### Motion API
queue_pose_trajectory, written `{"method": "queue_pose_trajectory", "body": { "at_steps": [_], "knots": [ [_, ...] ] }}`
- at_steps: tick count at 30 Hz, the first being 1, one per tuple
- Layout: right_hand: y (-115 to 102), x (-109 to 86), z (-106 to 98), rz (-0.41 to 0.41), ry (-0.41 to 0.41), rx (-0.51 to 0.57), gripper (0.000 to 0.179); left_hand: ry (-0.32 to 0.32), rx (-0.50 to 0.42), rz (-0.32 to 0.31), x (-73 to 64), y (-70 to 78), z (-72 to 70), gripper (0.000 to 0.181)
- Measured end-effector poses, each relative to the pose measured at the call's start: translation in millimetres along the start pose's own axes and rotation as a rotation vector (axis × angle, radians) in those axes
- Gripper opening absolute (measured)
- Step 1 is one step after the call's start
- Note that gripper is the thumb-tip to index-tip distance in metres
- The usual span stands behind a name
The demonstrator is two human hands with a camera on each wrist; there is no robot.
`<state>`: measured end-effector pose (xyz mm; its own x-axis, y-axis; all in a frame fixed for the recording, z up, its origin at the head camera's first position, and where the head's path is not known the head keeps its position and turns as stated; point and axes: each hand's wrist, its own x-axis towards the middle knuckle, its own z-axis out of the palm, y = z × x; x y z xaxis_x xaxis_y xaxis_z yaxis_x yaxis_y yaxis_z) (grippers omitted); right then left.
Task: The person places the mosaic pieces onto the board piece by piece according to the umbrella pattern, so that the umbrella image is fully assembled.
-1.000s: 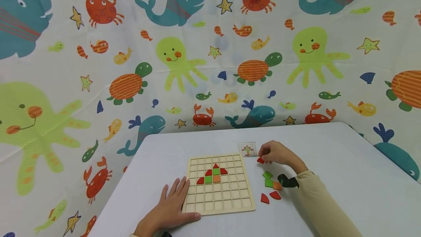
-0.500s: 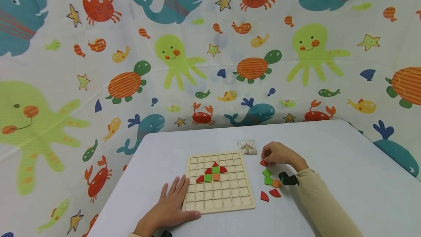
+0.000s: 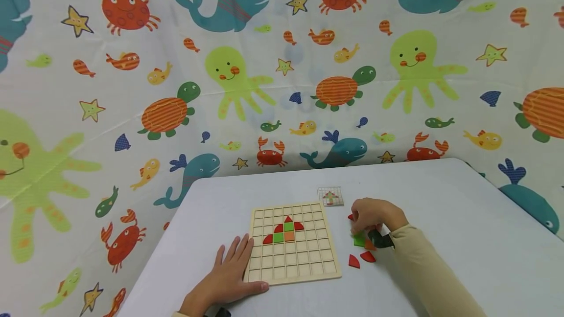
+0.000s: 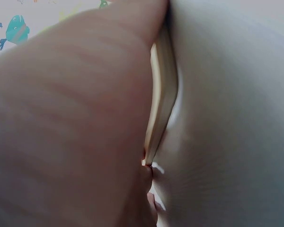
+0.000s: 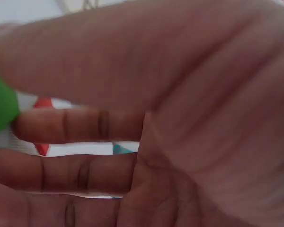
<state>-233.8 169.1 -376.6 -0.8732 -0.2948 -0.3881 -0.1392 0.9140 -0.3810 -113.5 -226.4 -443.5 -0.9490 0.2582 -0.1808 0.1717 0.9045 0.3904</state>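
Observation:
My left hand (image 3: 226,275) lies spread at the left edge of a wooden grid board (image 3: 304,263), thumb along its near corner. In the left wrist view, the board's edge (image 4: 162,94) shows beside that hand. My right hand (image 3: 372,214) is right of the board, fingers bent down over the loose tiles. The right wrist view has a green tile (image 5: 0,104) between its thumb and fingertips. A red tile (image 3: 350,217) peeks out left of the right hand. On the board, red tiles (image 3: 298,226), green tiles (image 3: 278,237) and an orange tile (image 3: 289,236) form a stepped shape.
Below the right hand lie another green tile (image 3: 359,240), a partly hidden orange tile (image 3: 369,245) and two red quarter-round tiles (image 3: 354,261). A small pattern card (image 3: 330,196) lies behind the board. A sea-animal printed cloth (image 3: 282,62) hangs beyond the white table (image 3: 246,190).
My right hand has let go of the red tile, leaving it on the table, and has moved nearer onto a green tile. The left hand has stayed in place.

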Motion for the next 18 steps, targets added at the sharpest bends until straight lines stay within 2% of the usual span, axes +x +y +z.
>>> {"method": "queue_pose_trajectory", "body": {
  "at_steps": [5,18],
  "knots": [
    [-4.1,2.7,5.9,0.028,0.004,-0.042,0.031,-0.006,0.002,0.007,1.0,-1.3,1.2,0.127],
    [-4.8,8.1,8.3,-0.064,0.006,-0.013,0.027,-0.007,-0.004,0.002,0.4,-0.2,0.1,0.129]
  ]
}}
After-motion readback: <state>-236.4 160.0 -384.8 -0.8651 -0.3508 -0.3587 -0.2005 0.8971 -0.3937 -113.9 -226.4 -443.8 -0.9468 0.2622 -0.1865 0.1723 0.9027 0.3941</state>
